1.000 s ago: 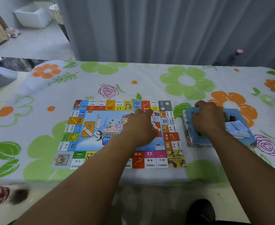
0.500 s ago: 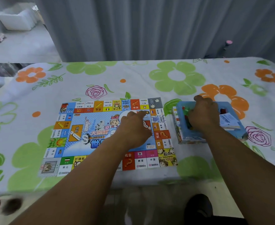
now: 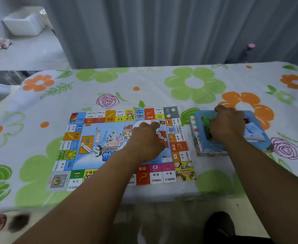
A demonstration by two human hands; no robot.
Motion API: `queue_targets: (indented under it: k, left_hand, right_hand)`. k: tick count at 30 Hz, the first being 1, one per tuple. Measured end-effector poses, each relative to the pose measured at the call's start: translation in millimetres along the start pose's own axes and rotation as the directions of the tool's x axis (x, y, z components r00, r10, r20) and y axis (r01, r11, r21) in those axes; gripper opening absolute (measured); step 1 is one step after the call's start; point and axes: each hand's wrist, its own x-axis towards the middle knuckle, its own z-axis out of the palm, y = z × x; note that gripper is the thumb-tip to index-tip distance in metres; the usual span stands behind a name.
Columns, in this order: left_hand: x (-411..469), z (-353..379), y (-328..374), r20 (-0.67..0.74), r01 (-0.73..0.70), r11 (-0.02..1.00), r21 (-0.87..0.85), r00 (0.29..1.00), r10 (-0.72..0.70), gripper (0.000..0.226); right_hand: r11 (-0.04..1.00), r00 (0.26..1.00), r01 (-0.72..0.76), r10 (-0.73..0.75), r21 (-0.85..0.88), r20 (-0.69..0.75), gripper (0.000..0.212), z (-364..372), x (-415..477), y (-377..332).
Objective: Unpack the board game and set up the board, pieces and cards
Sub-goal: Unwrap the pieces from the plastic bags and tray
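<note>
The colourful game board lies unfolded and flat on the flowered tablecloth. My left hand rests on the board's middle right, fingers pointing away from me, holding nothing that I can see. Right of the board stands the open blue game box. My right hand reaches down into it, with the thumb at the far rim and the fingers hidden inside. Red and green plastic pieces show in the box beside that hand. White paper cards or sheets lie in the box's right part.
The table carries a white cloth with green and orange flowers, and its front edge is close to me. A grey curtain hangs behind it. A white bin sits on the floor at far left. A dark shoe is under the table.
Both hands stay where they were, left on the board and right in the box. Only the camera view has shifted slightly.
</note>
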Motion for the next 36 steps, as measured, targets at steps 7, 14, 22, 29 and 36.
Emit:
queue_targets:
  k: [7, 14, 22, 29, 36]
  left_hand:
    - [0, -1, -6, 0.01, 0.027, 0.999, 0.025, 1.0, -0.028, 0.076]
    - [-1, -3, -5, 0.007, 0.025, 0.999, 0.032, 1.0, -0.025, 0.077]
    - [-4, -6, -3, -0.007, 0.001, 1.0, 0.02, 1.0, -0.001, 0.075]
    - [-12, -18, -6, -0.087, -0.022, 0.998, -0.055, 0.996, 0.017, 0.071]
    - [-22, -35, -5, -0.224, -0.131, 0.975, -0.177, 0.97, 0.089, 0.068]
  right_hand:
    - [0.989, 0.995, -0.104, 0.104, -0.107, -0.004, 0.037, 5, 2, -4]
    - [0.994, 0.992, -0.096, 0.099, 0.045, -0.084, 0.028, 0, 1, -3]
    - [0.943, 0.982, -0.033, 0.093, 0.33, -0.166, 0.026, -31, -5, -18]
    - [0.796, 0.991, 0.044, 0.042, 0.604, -0.127, 0.011, -56, -18, -52]
    - [0.549, 0.995, 0.03, -0.094, 0.835, 0.026, 0.017, -75, -40, -96]
